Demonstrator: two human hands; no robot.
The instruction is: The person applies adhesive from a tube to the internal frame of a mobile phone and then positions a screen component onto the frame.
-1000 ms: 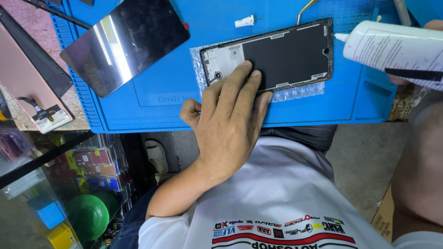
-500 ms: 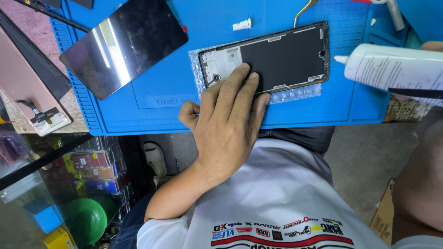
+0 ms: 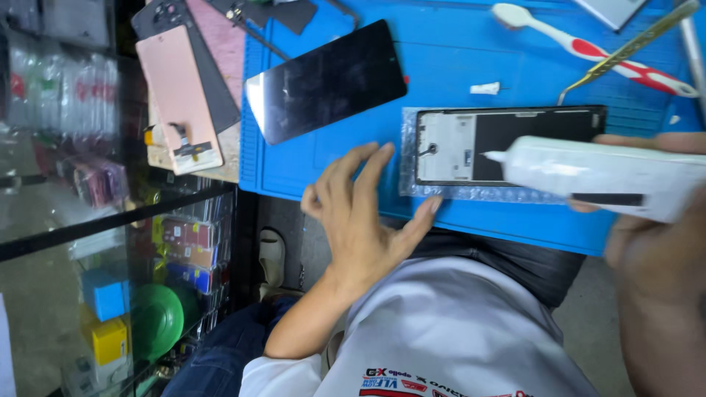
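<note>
An opened phone frame (image 3: 515,129), black with a white part at its left end, lies on a strip of bubble wrap (image 3: 412,187) on a blue work mat (image 3: 441,59). My left hand (image 3: 360,220) rests at the mat's near edge, just left of the frame. Its fingers are spread, it holds nothing, and the thumb tip touches the bubble wrap. My right hand (image 3: 654,250) grips a white glue tube (image 3: 603,175), whose nozzle tip hangs over the middle of the frame.
A loose black screen panel (image 3: 327,81) lies on the mat to the upper left, with a small white cap (image 3: 485,88) beside it. A toothbrush (image 3: 588,48) and tweezers (image 3: 625,48) lie at the far right. A pink phone back (image 3: 176,88) sits left of the mat, above glass shelves.
My left hand has come off the phone frame and moved left, fingers spreading. The tube in my right hand has moved left until its nozzle is over the frame.
</note>
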